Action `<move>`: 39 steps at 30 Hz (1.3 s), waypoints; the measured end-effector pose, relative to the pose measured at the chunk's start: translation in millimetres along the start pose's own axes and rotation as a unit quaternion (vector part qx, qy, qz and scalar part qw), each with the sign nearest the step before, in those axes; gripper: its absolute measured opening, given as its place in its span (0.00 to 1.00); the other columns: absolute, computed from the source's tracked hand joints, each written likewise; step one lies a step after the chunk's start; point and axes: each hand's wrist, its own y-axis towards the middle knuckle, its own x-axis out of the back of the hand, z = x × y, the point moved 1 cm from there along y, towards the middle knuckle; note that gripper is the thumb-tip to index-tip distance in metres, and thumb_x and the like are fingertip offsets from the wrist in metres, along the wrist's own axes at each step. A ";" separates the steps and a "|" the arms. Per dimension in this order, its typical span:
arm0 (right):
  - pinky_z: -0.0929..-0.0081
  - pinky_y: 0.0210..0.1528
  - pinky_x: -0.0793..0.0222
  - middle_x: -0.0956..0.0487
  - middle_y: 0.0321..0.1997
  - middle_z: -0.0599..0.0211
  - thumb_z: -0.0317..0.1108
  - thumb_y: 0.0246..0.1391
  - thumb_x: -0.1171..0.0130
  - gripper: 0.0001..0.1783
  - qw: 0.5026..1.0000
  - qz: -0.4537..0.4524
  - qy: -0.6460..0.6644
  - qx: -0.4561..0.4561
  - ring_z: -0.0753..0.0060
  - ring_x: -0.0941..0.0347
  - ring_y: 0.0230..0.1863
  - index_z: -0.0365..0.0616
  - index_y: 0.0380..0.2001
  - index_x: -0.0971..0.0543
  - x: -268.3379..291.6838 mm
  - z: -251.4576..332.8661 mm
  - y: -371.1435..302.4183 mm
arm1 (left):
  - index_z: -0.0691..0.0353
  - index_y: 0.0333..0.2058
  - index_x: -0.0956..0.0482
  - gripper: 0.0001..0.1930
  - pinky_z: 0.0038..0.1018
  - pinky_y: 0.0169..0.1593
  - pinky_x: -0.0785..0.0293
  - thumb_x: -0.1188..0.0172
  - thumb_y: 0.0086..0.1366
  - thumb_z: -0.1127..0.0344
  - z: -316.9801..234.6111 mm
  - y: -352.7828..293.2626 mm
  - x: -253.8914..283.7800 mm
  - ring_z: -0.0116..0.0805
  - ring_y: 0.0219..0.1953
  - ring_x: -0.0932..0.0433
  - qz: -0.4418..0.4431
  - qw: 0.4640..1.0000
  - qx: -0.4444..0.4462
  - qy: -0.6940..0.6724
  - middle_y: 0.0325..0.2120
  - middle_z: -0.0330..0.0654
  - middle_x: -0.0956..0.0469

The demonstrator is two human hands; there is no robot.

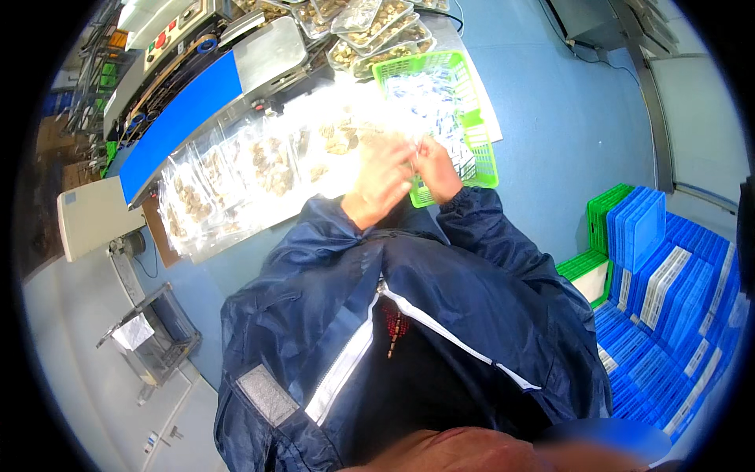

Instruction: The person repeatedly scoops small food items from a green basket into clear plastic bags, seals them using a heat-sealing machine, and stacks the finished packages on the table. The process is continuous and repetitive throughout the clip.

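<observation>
My left hand [376,182] is over the near edge of the bright table, its fingers washed out by glare and blurred. Close beside it, my right hand [437,171] is closed in a pinch at the left side of a green plastic basket [489,167]. Whatever lies between those fingertips is too small and bright to make out. Small white and blue sachets [429,90] fill the basket. To the left, clear plastic bags [271,169] holding brown, dried-looking pieces lie in an overlapping row. More brown pieces [340,138] lie near my left hand, partly lost in the glare.
Clear trays [377,35] of brown pieces are stacked at the table's back. A machine with a blue belt [185,126] runs along the far left. Blue crates [668,307] and a green crate [605,216] are stacked at right. A metal stand [161,334] stands lower left.
</observation>
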 end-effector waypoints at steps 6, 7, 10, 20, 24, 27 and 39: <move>0.78 0.37 0.31 0.24 0.29 0.69 0.32 0.59 0.42 0.09 0.989 0.044 -0.129 0.056 0.79 0.28 0.31 0.39 0.38 0.28 9.9 82.3 12.0 | 0.66 0.59 0.39 0.34 0.31 0.56 0.31 0.33 0.58 0.62 63.5 9.5 84.0 0.41 0.57 0.31 -0.214 0.885 0.374 -0.180 0.58 0.51 0.35; 0.78 0.38 0.31 0.24 0.33 0.68 0.32 0.59 0.43 0.09 0.985 0.067 -0.150 0.060 0.79 0.29 0.34 0.39 0.39 0.28 3.7 95.0 11.5 | 0.66 0.57 0.36 0.31 0.28 0.54 0.30 0.34 0.59 0.64 60.4 16.8 98.4 0.37 0.55 0.30 -0.155 0.856 0.425 -0.250 0.55 0.49 0.31; 0.78 0.43 0.33 0.27 0.39 0.68 0.33 0.58 0.43 0.11 0.965 0.110 -0.227 0.077 0.79 0.32 0.39 0.40 0.41 0.29 -9.5 120.0 15.1 | 0.64 0.54 0.32 0.24 0.25 0.52 0.30 0.36 0.61 0.68 55.2 20.4 103.7 0.29 0.50 0.27 -0.112 0.808 0.446 -0.368 0.47 0.43 0.24; 0.72 0.45 0.32 0.25 0.36 0.70 0.37 0.59 0.44 0.14 0.932 0.243 -0.263 0.058 0.74 0.30 0.37 0.41 0.44 0.25 11.7 123.9 28.1 | 0.63 0.54 0.29 0.22 0.36 0.58 0.32 0.38 0.62 0.64 70.5 -43.7 95.6 0.34 0.52 0.27 -0.188 0.697 0.442 -0.532 0.50 0.41 0.25; 0.65 0.46 0.31 0.23 0.42 0.56 0.34 0.53 0.45 0.10 0.862 0.043 -0.506 0.006 0.55 0.26 0.43 0.44 0.38 0.23 69.0 58.5 61.7 | 0.61 0.58 0.33 0.22 0.41 0.59 0.32 0.46 0.68 0.58 86.3 -74.2 107.1 0.41 0.56 0.28 -0.273 0.650 0.449 -0.549 0.54 0.44 0.27; 0.61 0.43 0.32 0.26 0.39 0.63 0.29 0.45 0.46 0.11 0.696 0.154 -0.650 0.265 0.53 0.30 0.43 0.47 0.36 0.23 101.0 -45.6 45.6 | 0.61 0.58 0.33 0.23 0.44 0.61 0.34 0.47 0.68 0.58 76.0 -76.4 117.2 0.42 0.58 0.30 -0.270 0.633 0.435 -0.581 0.56 0.45 0.28; 0.59 0.47 0.31 0.23 0.42 0.53 0.27 0.45 0.39 0.18 0.827 0.070 -0.547 0.111 0.49 0.27 0.42 0.45 0.43 0.24 103.3 -50.2 67.7 | 0.60 0.59 0.35 0.24 0.46 0.60 0.34 0.47 0.68 0.59 93.3 -114.9 107.5 0.44 0.58 0.30 -0.323 0.610 0.456 -0.562 0.56 0.45 0.29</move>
